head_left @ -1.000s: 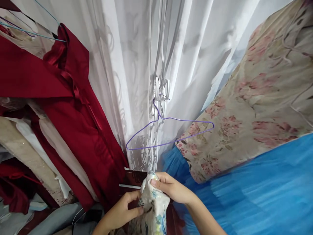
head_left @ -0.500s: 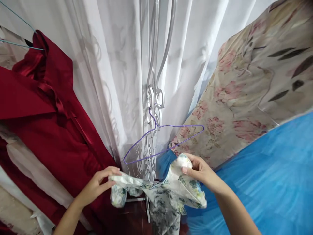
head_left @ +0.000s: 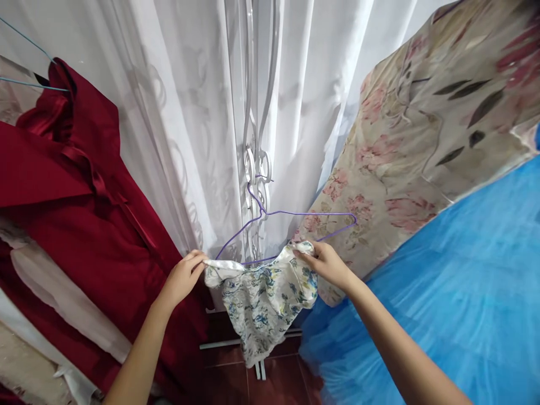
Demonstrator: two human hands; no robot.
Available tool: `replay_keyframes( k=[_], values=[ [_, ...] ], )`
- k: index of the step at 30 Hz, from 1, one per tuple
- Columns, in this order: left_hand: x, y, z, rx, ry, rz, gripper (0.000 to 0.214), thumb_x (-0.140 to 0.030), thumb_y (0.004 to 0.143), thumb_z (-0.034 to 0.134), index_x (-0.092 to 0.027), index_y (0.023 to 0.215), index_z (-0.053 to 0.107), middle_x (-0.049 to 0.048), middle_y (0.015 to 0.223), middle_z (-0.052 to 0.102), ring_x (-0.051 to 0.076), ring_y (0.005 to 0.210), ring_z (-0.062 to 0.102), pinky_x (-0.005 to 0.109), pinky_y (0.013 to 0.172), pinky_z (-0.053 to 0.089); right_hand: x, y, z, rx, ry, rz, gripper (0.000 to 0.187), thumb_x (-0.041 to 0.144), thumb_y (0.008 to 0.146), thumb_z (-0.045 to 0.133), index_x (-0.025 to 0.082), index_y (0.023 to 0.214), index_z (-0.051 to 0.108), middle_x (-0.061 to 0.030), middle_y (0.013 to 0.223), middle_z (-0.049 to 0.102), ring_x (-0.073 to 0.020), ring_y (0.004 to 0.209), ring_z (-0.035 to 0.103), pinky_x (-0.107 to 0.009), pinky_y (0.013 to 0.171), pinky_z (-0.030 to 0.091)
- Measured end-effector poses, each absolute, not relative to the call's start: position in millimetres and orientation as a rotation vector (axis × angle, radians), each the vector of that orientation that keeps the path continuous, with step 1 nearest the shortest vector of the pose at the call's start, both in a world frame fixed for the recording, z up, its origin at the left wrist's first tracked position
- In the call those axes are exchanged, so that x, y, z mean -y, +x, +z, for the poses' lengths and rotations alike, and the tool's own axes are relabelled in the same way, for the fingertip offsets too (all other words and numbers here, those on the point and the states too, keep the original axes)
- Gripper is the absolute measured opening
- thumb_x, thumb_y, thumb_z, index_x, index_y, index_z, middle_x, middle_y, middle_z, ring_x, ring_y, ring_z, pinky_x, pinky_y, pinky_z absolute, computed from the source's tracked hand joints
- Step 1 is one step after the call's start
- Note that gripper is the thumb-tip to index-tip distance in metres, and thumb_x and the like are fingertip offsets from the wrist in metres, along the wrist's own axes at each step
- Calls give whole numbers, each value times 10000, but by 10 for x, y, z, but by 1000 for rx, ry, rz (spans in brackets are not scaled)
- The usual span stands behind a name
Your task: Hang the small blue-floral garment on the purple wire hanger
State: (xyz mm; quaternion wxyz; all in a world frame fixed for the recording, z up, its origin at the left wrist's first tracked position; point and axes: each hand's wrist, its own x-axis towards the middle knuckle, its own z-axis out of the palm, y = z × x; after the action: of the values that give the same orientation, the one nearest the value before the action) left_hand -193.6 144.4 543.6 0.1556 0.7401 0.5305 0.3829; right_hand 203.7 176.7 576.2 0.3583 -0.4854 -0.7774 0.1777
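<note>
A small white top with blue and yellow flowers (head_left: 264, 298) is stretched between my two hands by its shoulders. My left hand (head_left: 184, 277) pinches its left shoulder, and my right hand (head_left: 331, 263) grips the right one. The body of the top hangs down below. Just behind it, a purple wire hanger (head_left: 291, 213) hooks on a ring of the white metal stand (head_left: 250, 163). The top covers part of the hanger's lower bar; I cannot tell whether they touch.
A dark red dress (head_left: 84, 169) hangs at the left on a light blue hanger. To the right hang a beige floral dress (head_left: 379, 152) and a bright blue tulle skirt (head_left: 442, 292). White curtains (head_left: 185, 112) form the back, above a dark red tiled floor (head_left: 228, 382).
Both hands have lifted the top towards the hanger and spread it out flatter, so its front now shows. The view has shifted slightly.
</note>
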Motion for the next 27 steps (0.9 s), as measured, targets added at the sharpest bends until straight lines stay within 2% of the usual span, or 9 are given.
replay_keyframes(
  k=[3, 7, 12, 15, 18, 20, 23, 25, 27],
  values=[
    [-1419, -2026, 5357, -1541, 2102, 1133, 252, -360, 872, 535, -259, 973, 742, 67, 1052, 692, 244, 961, 648, 312, 892, 480, -1711, 2059, 5754, 2023, -1222, 527, 366, 478, 886, 517, 182, 675, 563, 12, 571, 498, -137, 547, 403, -242, 515, 305],
    [-1375, -1940, 5469, -1559, 2024, 1418, 302, -351, 904, 516, -229, 1092, 718, 75, 1111, 703, 243, 1035, 648, 319, 929, 474, -1691, 1982, 5753, 2057, -1193, 520, 297, 382, 866, 560, 184, 645, 553, 23, 556, 475, -127, 535, 379, -239, 519, 288],
    [-1394, -1446, 5763, -1516, 1952, 1547, 333, -354, 930, 483, -195, 1151, 675, 92, 1145, 689, 237, 1071, 636, 334, 939, 476, -1612, 1822, 5701, 2069, -1043, 634, 240, 301, 854, 567, 175, 651, 592, 15, 577, 534, -136, 545, 436, -235, 543, 335],
    [-1419, -1197, 5858, -1486, 1908, 1658, 337, -346, 929, 501, -192, 1207, 610, 79, 1043, 694, 195, 956, 662, 297, 869, 500, -1490, 1860, 5676, 2088, -1027, 590, 180, 258, 854, 542, 187, 942, 683, 3, 660, 611, -149, 545, 485, -246, 560, 368],
    [-1397, -1130, 5887, -1507, 1870, 1782, 326, -346, 894, 576, -181, 1174, 602, 48, 908, 694, 171, 875, 669, 269, 835, 511, -1365, 2056, 5682, 2090, -1043, 447, 573, 215, 822, 547, 211, 1389, 464, 8, 715, 619, -160, 569, 516, -258, 604, 411],
    [-1359, -1156, 5902, -1547, 1923, 1798, 266, -353, 879, 600, -179, 1073, 652, 47, 912, 705, 174, 882, 673, 262, 843, 514, -1332, 2233, 5706, 2010, -1073, 356, 725, 218, 817, 551, 192, 1496, 297, -6, 762, 631, -161, 587, 533, -264, 629, 437],
    [-1293, -1204, 5956, -1577, 2041, 1781, 220, -350, 874, 607, -178, 980, 694, 39, 914, 720, 171, 850, 677, 251, 829, 519, -1414, 2477, 5795, 1835, -1205, 221, 768, 292, 855, 557, 170, 1532, 216, -34, 812, 666, -151, 533, 519, -264, 575, 430],
    [-1260, -1224, 6004, -1564, 2091, 1759, 214, -338, 880, 602, -173, 975, 702, 34, 894, 722, 164, 818, 676, 242, 806, 519, -1543, 2590, 5912, 1844, -1272, 157, 697, 334, 877, 549, 168, 1509, 309, -40, 776, 679, -159, 524, 521, -264, 551, 413],
    [-1252, -1263, 6047, -1570, 2125, 1731, 207, -328, 883, 602, -173, 966, 711, 34, 901, 724, 163, 822, 674, 239, 805, 512, -1680, 2656, 6080, 1974, -1263, 163, 497, 361, 894, 536, 153, 1344, 559, -48, 719, 681, -171, 546, 543, -263, 548, 399]
  ],
)
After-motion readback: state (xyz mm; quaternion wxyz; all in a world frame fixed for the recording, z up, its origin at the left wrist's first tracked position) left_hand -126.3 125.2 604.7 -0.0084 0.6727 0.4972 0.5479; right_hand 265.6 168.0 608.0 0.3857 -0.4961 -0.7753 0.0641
